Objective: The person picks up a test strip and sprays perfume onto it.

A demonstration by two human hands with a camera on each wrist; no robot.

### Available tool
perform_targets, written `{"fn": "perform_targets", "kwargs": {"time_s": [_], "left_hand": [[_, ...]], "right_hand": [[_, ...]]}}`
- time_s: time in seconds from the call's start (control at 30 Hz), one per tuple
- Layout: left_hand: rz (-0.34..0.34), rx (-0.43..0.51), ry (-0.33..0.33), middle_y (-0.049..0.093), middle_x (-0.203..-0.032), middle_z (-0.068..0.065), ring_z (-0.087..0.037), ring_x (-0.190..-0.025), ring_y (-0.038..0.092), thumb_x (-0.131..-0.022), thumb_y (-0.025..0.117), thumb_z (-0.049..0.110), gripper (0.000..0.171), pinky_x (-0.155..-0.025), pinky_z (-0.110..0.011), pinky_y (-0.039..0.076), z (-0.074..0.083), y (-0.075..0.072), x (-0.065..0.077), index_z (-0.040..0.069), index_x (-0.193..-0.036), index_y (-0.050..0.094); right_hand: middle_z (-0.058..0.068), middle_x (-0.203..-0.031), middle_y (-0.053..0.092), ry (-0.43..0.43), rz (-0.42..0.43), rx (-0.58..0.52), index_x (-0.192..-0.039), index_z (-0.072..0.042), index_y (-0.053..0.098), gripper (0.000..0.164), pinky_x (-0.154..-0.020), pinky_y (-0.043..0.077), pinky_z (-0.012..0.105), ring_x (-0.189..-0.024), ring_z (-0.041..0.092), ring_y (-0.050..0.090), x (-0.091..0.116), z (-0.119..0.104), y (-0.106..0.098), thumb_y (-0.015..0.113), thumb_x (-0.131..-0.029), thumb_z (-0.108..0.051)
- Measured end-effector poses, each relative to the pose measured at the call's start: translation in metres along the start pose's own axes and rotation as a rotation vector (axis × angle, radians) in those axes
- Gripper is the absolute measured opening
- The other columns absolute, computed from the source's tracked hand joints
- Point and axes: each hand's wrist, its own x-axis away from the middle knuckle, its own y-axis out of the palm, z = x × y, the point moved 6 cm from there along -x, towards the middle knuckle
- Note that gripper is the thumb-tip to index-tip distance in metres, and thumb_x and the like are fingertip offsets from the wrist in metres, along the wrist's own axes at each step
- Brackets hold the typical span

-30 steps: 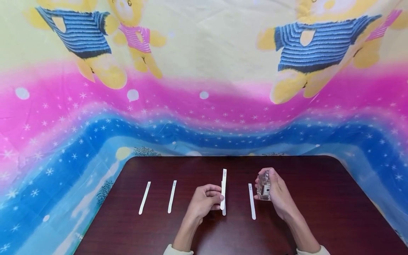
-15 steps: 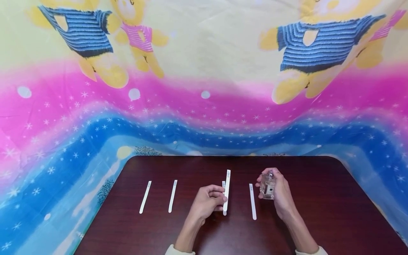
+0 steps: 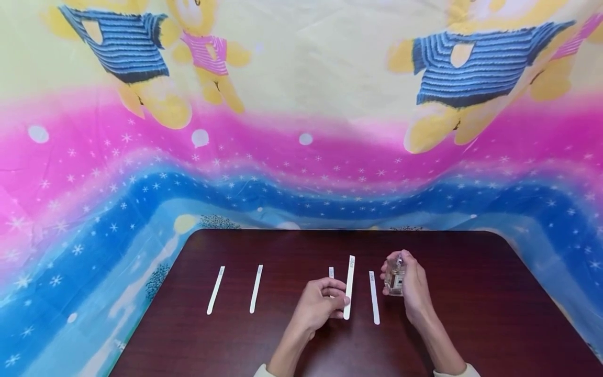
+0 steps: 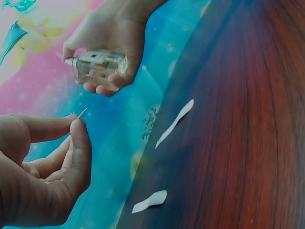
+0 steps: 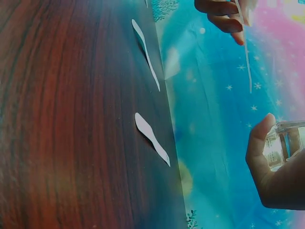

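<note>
My left hand (image 3: 321,306) pinches a white perfume test strip (image 3: 349,283) near its lower, rounded end, between thumb and fingers. The strip stands nearly upright, its printed end at the top. To its right, my right hand (image 3: 415,288) grips a clear glass perfume bottle (image 3: 396,278) with a dark-marked label. A digit lies at the bottle's silver top. A gap separates bottle and strip. In the left wrist view the bottle (image 4: 100,67) is tilted on its side, and the held strip (image 4: 82,113) shows only as a thin edge.
Two test strips lie on the left of the dark wooden table (image 3: 169,335): an outer strip (image 3: 215,290) and an inner strip (image 3: 256,289). Another strip (image 3: 331,272) lies partly hidden behind my left hand. One more strip (image 3: 374,298) rests between my hands. A cartoon-printed cloth (image 3: 301,173) hangs behind.
My left hand has moved right with the held test strip, bringing it nearer the bottle. My right hand first shifted slightly right and now stays about there, still gripping the perfume bottle.
</note>
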Motion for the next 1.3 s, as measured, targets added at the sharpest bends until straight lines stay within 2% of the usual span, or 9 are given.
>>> {"fn": "perform_targets", "kwargs": {"time_s": [0.17, 0.47, 0.67, 0.83, 1.07, 1.23, 1.3], "left_hand": [[-0.003, -0.004, -0.004, 0.071, -0.087, -0.004, -0.010, -0.069, 0.068, -0.086, 0.075, -0.006, 0.027, -0.061, -0.025, 0.064, 0.003, 0.006, 0.003, -0.002, -0.112, 0.074], [-0.022, 0.023, -0.004, 0.070, -0.086, -0.003, -0.011, -0.068, 0.069, -0.086, 0.077, -0.006, 0.027, -0.061, -0.026, 0.064, 0.012, 0.010, 0.003, -0.003, -0.113, 0.074], [-0.038, 0.031, 0.000, 0.072, -0.087, -0.003, -0.011, -0.070, 0.070, -0.087, 0.077, -0.005, 0.026, -0.062, -0.026, 0.065, 0.015, 0.013, 0.004, -0.003, -0.113, 0.074], [-0.052, 0.044, -0.003, 0.072, -0.086, -0.002, -0.012, -0.070, 0.070, -0.088, 0.076, -0.006, 0.025, -0.063, -0.027, 0.065, 0.017, 0.018, 0.004, -0.002, -0.113, 0.074], [-0.049, 0.050, -0.002, 0.072, -0.086, -0.003, -0.012, -0.070, 0.070, -0.088, 0.077, -0.006, 0.026, -0.063, -0.028, 0.066, 0.020, 0.020, 0.006, -0.002, -0.113, 0.074], [-0.060, 0.065, 0.005, 0.073, -0.087, -0.004, -0.012, -0.071, 0.070, -0.087, 0.077, -0.006, 0.026, -0.063, -0.027, 0.065, 0.021, 0.022, 0.007, -0.003, -0.113, 0.074], [-0.061, 0.066, 0.008, 0.073, -0.087, -0.004, -0.011, -0.072, 0.070, -0.087, 0.078, -0.005, 0.027, -0.063, -0.027, 0.065, 0.021, 0.023, 0.008, -0.003, -0.113, 0.074]], "right_hand": [[-0.001, -0.083, 0.069, 0.012, 0.033, -0.011, -0.108, -0.005, 0.058, 0.049, -0.052, 0.061, 0.036, -0.073, 0.014, 0.067, 0.000, 0.001, -0.002, 0.029, -0.117, -0.044], [0.002, -0.078, 0.066, 0.030, 0.047, 0.041, -0.104, -0.004, 0.057, 0.043, -0.046, 0.058, 0.037, -0.064, 0.012, 0.063, -0.005, 0.000, -0.003, 0.029, -0.116, -0.035], [0.002, -0.079, 0.065, 0.025, 0.028, 0.078, -0.103, -0.008, 0.058, 0.040, -0.046, 0.059, 0.038, -0.064, 0.013, 0.063, -0.008, 0.000, 0.002, 0.032, -0.116, -0.035], [0.005, -0.083, 0.066, 0.009, 0.021, 0.163, -0.104, -0.009, 0.059, 0.040, -0.049, 0.060, 0.040, -0.069, 0.016, 0.065, -0.010, -0.001, 0.007, 0.034, -0.116, -0.038], [0.015, -0.092, 0.067, -0.007, 0.018, 0.326, -0.109, -0.007, 0.061, 0.042, -0.051, 0.060, 0.041, -0.078, 0.026, 0.067, -0.010, -0.003, 0.013, 0.037, -0.115, -0.041], [0.018, -0.093, 0.068, -0.024, 0.023, 0.400, -0.107, -0.007, 0.064, 0.042, -0.050, 0.059, 0.040, -0.076, 0.025, 0.066, -0.009, -0.003, 0.017, 0.042, -0.114, -0.042], [0.017, -0.092, 0.068, -0.029, 0.031, 0.429, -0.104, -0.008, 0.064, 0.040, -0.050, 0.059, 0.042, -0.070, 0.024, 0.065, -0.010, -0.004, 0.018, 0.044, -0.113, -0.042]]}}
